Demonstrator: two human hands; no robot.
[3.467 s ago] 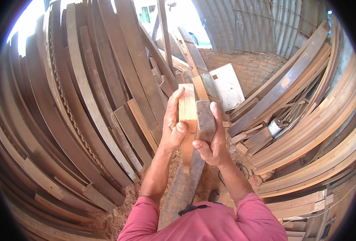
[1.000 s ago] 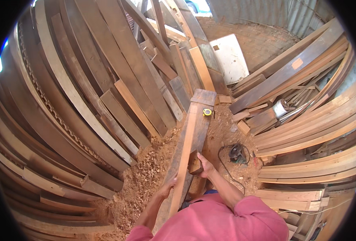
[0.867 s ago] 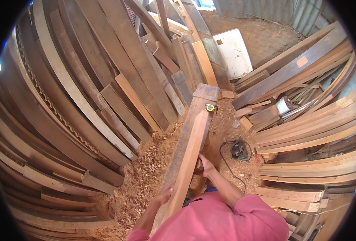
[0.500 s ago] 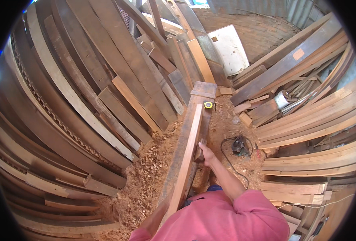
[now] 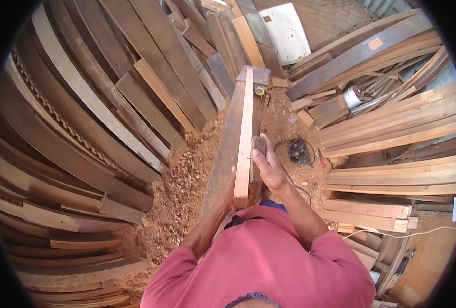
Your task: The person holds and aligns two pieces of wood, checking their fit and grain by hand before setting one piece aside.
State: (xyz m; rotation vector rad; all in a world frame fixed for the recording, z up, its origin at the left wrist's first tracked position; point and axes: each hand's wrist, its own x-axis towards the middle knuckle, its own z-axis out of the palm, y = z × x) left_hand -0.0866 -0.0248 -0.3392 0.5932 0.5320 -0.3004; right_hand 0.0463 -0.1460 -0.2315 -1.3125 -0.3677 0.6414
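Observation:
A long, pale squared strip of wood (image 5: 245, 123) runs lengthwise over a worn wooden bench (image 5: 224, 149), its near end close to my body. My left hand (image 5: 230, 186) grips the strip from its left side near that end; the fingers beneath are hidden. On the other side my right hand (image 5: 270, 167) is closed around a small brown wooden block (image 5: 258, 146), held against the strip's right face with the thumb along it. A short dark line or pin shows on the strip beside the thumb. Beyond, a yellow tape measure (image 5: 259, 92) lies on the bench.
A corded power tool (image 5: 299, 152) sits on the shaving-covered floor to the right of the bench. Long boards (image 5: 151, 66) lean along the left, and stacked timber (image 5: 392, 177) fills the right. A white panel (image 5: 285, 33) and a white bucket (image 5: 352, 97) stand farther back.
The strip has slid away from me, its far end now past the tape measure. My left hand has come into view, and my right hand has turned, thumb up on the block.

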